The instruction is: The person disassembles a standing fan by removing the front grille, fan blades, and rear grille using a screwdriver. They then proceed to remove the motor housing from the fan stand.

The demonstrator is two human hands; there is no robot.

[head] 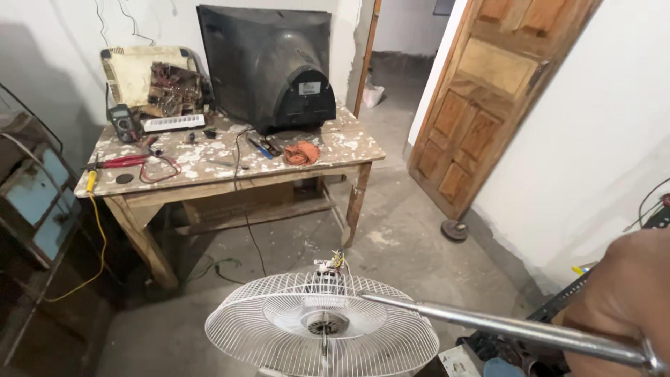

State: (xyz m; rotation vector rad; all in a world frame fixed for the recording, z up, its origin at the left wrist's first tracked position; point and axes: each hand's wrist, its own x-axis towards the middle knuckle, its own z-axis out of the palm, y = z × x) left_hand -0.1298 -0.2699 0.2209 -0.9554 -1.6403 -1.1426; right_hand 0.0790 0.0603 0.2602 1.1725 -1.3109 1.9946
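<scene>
1. Clenched around the near end of a long, thin, shiny metal rod, the right hand fills the 4 o'clock corner of the view (no left hand shows).
2. Running toward 9 o'clock, the rod's tip lies over the rim of a round white wire fan guard on the floor at 6 o'clock.
3. Beyond, at 11 o'clock, stands a paint-spattered wooden table carrying a black tube television, a multimeter and an orange rag.
4. At 2 o'clock leans a brown panelled wooden door.

Head view, downward over fan
</scene>
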